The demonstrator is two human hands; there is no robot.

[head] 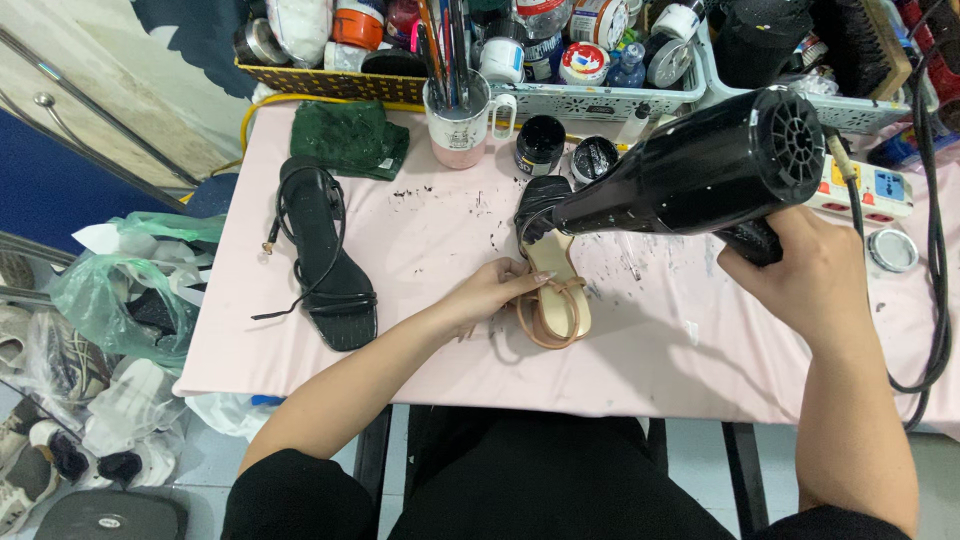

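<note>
Centre frame, pink bench (400, 350): tan sandal (556, 290), heel painted black, steadied by left hand (490, 292), fingers resting loosely. Right hand (805, 275) clamped on black hair dryer (700, 175). Risk: close airflow smearing wet paint.

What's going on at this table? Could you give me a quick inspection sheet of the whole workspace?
Surface: pink table cover, speckled with black marks.
Job's things: beige sandal, heel part black; black hair dryer aimed at it.
Clutter: black sandal, green cloth, mug of brushes, two open black paint jars, baskets of bottles.
Hands: left hand steadies the sandal; right hand grips the dryer.
Cables: black cord, power strip.
Surroundings: bagged shoes on the floor.
</note>
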